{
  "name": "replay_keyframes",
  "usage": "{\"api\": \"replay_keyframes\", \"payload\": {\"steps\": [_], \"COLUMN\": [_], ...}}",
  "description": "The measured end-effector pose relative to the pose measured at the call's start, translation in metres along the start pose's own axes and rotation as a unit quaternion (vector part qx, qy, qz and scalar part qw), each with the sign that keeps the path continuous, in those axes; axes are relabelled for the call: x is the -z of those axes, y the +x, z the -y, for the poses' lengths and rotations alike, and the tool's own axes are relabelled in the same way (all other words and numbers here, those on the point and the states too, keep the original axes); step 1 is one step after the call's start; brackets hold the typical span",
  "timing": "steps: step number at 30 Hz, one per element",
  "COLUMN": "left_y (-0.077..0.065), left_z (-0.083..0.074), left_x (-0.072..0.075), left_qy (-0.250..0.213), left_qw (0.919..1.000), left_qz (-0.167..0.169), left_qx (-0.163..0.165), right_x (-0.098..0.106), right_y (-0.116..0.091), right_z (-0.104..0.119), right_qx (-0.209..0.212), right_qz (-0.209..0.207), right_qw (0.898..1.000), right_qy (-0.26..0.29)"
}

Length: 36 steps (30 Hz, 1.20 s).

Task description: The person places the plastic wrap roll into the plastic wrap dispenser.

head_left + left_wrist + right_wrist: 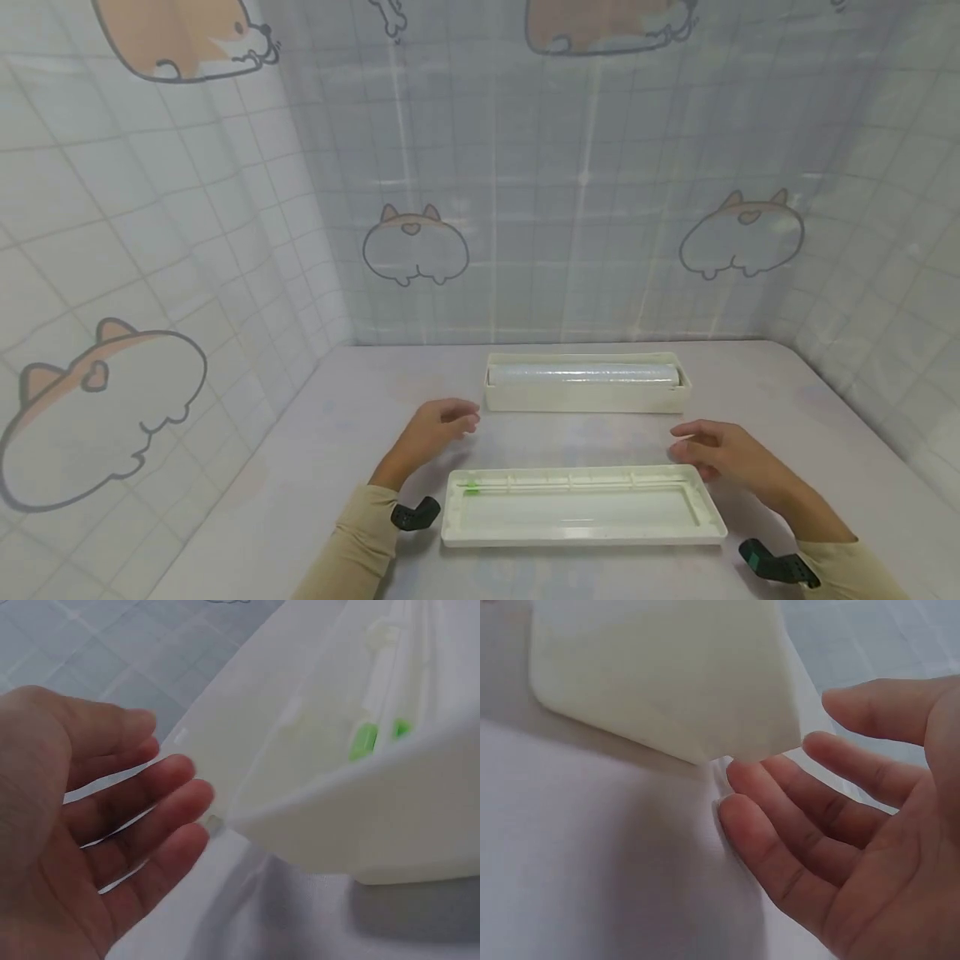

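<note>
An off-white plastic lid [581, 517] lies with its inner side up near the front of the table, a small green slider [472, 488] on the rail along its far edge. Behind it stands a long off-white box [585, 402] holding a roll of cling film [581, 374]. My left hand [435, 432] is held between the two, left of centre, its fingers loosely bent and near the lid's left end [352, 817]. On the other side my right hand [723, 452] hovers by the lid's far right corner, fingers spread and relaxed [780, 859]. Both hands hold nothing.
A pale table [360, 383] carries the box and lid. Light curtains with a grid and cartoon dog print [540, 167] enclose it at the back and both sides. Black wrist bands [415, 513] sit on both beige-sleeved forearms.
</note>
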<state>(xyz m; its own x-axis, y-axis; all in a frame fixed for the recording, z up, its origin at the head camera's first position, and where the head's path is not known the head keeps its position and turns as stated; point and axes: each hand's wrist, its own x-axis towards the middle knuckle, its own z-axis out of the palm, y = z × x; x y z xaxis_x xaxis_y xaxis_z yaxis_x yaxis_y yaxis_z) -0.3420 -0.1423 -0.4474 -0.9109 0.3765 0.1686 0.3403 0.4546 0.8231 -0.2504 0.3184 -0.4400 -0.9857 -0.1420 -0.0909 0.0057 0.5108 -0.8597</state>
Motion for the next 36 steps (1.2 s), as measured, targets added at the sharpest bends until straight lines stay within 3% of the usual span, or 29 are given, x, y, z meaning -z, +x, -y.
{"api": "replay_keyframes", "payload": {"steps": [7, 19, 36], "left_y": [-0.002, -0.005, -0.008], "left_z": [0.001, 0.006, 0.003], "left_x": [0.000, -0.002, -0.008], "left_qy": [-0.035, -0.026, 0.035], "left_qw": [0.9951, 0.9814, 0.9699], "left_qz": [0.092, 0.190, 0.241], "left_qx": [0.010, 0.002, -0.007], "right_x": [-0.003, -0.004, -0.004], "right_y": [-0.003, -0.006, -0.006], "right_z": [0.002, -0.003, -0.009], "right_qx": [-0.008, 0.005, 0.042], "right_qz": [0.000, 0.023, 0.042], "right_qw": [0.999, 1.000, 0.997], "right_qy": [-0.031, -0.017, -0.050]}}
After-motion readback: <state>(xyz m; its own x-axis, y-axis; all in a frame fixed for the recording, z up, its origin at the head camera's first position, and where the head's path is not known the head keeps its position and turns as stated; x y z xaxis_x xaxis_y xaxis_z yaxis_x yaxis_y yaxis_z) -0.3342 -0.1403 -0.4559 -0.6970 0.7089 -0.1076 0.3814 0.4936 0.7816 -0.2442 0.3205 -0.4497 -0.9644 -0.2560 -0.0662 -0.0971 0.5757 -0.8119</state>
